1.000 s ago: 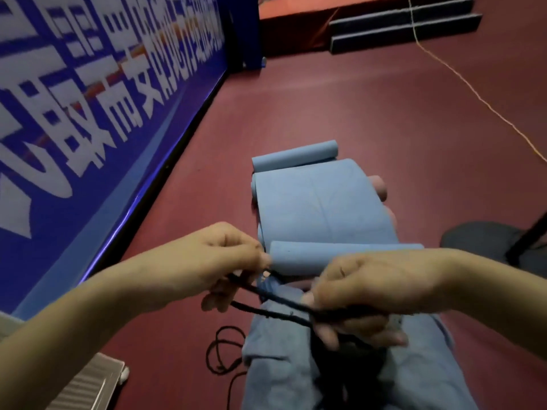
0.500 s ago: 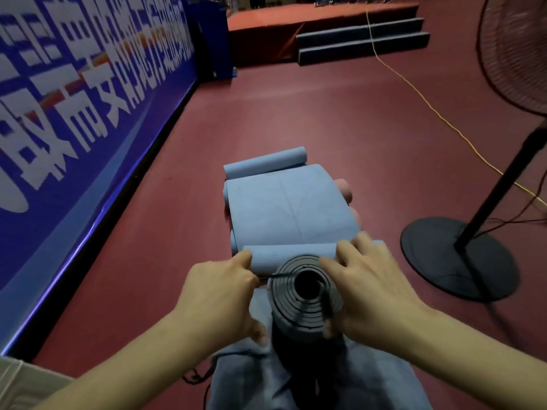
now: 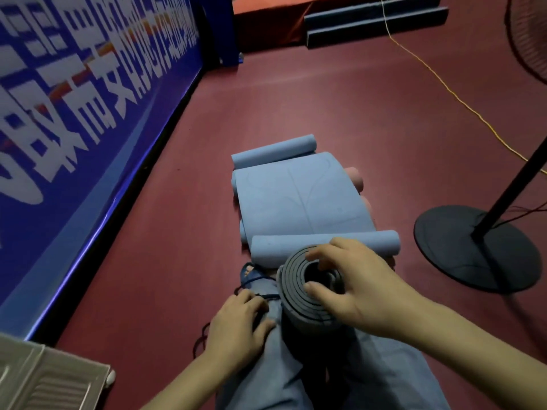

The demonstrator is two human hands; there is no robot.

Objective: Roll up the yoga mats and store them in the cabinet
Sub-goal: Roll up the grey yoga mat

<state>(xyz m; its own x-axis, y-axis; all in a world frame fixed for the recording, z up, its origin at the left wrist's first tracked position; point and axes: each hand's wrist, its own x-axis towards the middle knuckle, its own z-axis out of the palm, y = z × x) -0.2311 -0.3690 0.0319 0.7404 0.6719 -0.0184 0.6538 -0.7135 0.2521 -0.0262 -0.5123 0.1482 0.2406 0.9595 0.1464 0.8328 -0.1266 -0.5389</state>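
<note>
Item: rolled grey mat (image 3: 307,294), lower centre of frame, standing on end on a blue cloth (image 3: 340,377) on the red floor (image 3: 296,99).

Right hand (image 3: 352,287): fingers half curled over the roll's upper end, thumb on its near rim, gripping it upright.

Left hand (image 3: 236,327): lower left of the roll, fingers bent down onto a dark cord (image 3: 254,281) on the cloth; whether it pinches the cord cannot be told.

Risks, judged:
- Roll not yet tied; if the right hand eases, the coils may spring loose.
- Standing on end on soft cloth, it could topple toward the blue mat (image 3: 299,196) at centre frame, which is rolled only at its two ends.
- The loose cord may snag or slip away from the fingers.

Containers: a pale slatted panel (image 3: 44,377) in the lower left corner, possibly the cabinet; its contents are not visible.

Other: fan base (image 3: 470,250), right edge.
</note>
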